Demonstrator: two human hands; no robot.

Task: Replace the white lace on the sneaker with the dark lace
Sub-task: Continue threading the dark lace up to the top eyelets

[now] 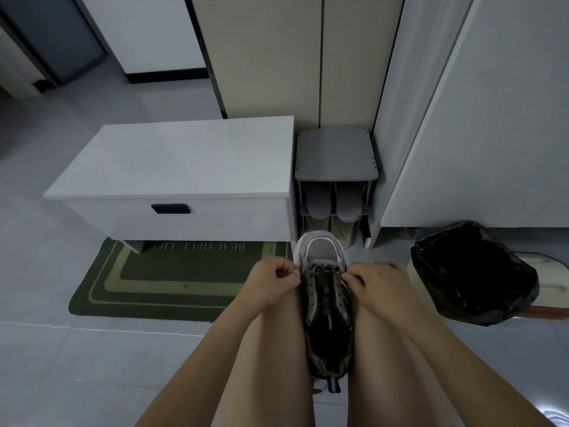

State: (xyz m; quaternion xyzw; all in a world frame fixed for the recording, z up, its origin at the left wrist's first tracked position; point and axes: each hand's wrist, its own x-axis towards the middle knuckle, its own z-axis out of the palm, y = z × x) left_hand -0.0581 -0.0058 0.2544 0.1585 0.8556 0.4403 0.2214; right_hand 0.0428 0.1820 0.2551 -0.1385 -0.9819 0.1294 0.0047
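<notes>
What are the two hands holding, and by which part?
The left hand and right hand each pinch the dark lace beside the front eyelets of the sneaker, one per side.

The sneaker [328,303] has a grey mesh toe edged in white at its far end; its nearer body is black with olive-brown panels. Its dark lace [323,269] is speckled with pale flecks. To the left lies a dark green mat [172,282] with pale rectangular border bands and pale lettering. The far bench [172,161] is white with a black handle [170,208]. The shoe rack [335,152] right of it is grey and holds grey slippers [318,200], with what may be beige ones below. The bin bag [471,272] on the right is glossy black. The far cupboard doors [268,57] are cream, and the floor tiles [77,365] are pale grey.
</notes>
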